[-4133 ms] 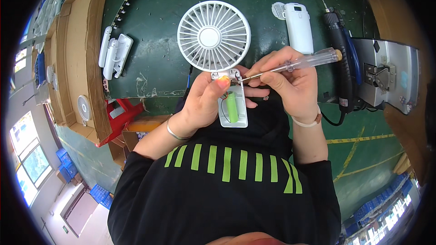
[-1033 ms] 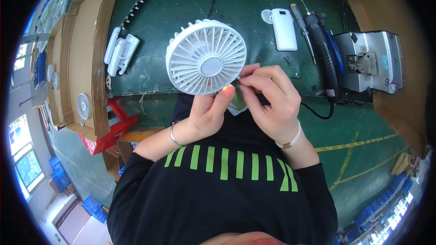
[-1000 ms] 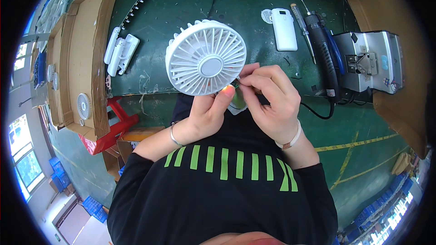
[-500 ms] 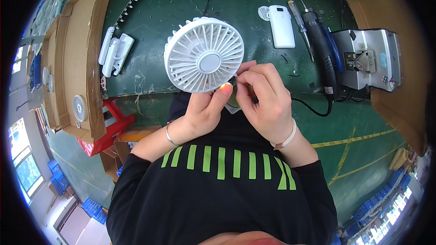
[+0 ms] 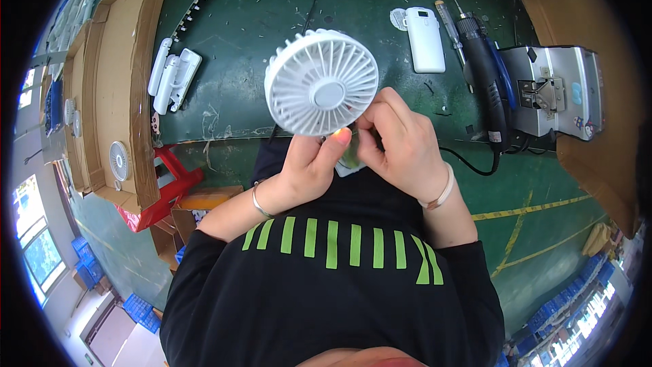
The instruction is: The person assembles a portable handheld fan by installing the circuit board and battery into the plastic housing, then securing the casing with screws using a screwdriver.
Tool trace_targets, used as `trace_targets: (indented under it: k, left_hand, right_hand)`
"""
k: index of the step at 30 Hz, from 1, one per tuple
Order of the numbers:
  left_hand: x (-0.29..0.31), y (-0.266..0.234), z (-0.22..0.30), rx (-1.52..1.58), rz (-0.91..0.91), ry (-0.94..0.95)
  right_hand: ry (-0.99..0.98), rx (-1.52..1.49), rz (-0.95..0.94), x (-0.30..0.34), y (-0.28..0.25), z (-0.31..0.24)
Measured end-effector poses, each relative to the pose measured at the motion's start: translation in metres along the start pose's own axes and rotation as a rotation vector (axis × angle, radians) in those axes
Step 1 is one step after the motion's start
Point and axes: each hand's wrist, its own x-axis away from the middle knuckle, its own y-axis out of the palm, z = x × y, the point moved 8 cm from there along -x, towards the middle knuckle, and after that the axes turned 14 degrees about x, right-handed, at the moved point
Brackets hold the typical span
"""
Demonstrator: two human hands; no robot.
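A round white fan head (image 5: pixel 322 85) with a slotted grille faces up over the near edge of the green table. My left hand (image 5: pixel 305 170) is closed on its near edge, the thumb bent up close under the grille with an orange glow on its tip. My right hand (image 5: pixel 406 148) is pinched just beside the fan's lower right rim. Whatever its fingertips hold is too small and too hidden to make out. Between the hands, below the fan, a pale piece (image 5: pixel 350 163) shows in part.
Right of the fan lie a white handle-shaped case (image 5: pixel 426 41), a screwdriver (image 5: pixel 448 27), a black electric screwdriver (image 5: pixel 485 75) and a silver metal box (image 5: pixel 567 92). White plastic parts (image 5: pixel 175 78) lie at left, beside a cardboard tray (image 5: pixel 115 81). A red stool (image 5: pixel 173 183) stands below.
The fan head has shifted a little to the right and tilted, showing more of its left side. My right hand has moved slightly right; its fingers remain pinched near the rim.
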Motion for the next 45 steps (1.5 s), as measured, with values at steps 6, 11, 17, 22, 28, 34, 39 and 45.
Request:
trace_targets:
  k: [6,11,17,22,28,34,39,45]
  left_hand:
    - [-0.004,0.006,-0.013,0.205,-0.003,-0.191]
    - [-0.017,0.007,-0.012,0.667,0.032,-0.328]
    - [-0.021,0.007,-0.004,0.728,0.059,-0.386]
    - [-0.02,0.005,0.001,0.807,0.038,-0.309]
    - [-0.018,-0.004,-0.01,0.892,0.056,-0.291]
    - [-0.018,-0.012,-0.014,0.841,0.16,-0.284]
    - [-0.019,-0.014,-0.01,0.823,0.197,-0.298]
    - [-0.018,-0.022,-0.009,0.885,0.253,-0.247]
  right_hand:
    - [0.006,-0.226,-0.151,0.007,0.0,0.002]
    - [-0.001,-0.551,-0.124,0.016,-0.009,-0.009]
    - [0.075,-0.584,-0.021,0.02,-0.02,0.011]
    - [0.199,-0.521,-0.114,0.021,-0.013,0.016]
    - [0.364,-0.256,0.095,0.014,-0.022,0.036]
    - [0.344,0.49,0.257,-0.006,-0.035,0.056]
    - [0.412,0.584,0.216,-0.006,-0.027,0.069]
    - [0.45,0.511,0.313,0.008,-0.035,0.065]
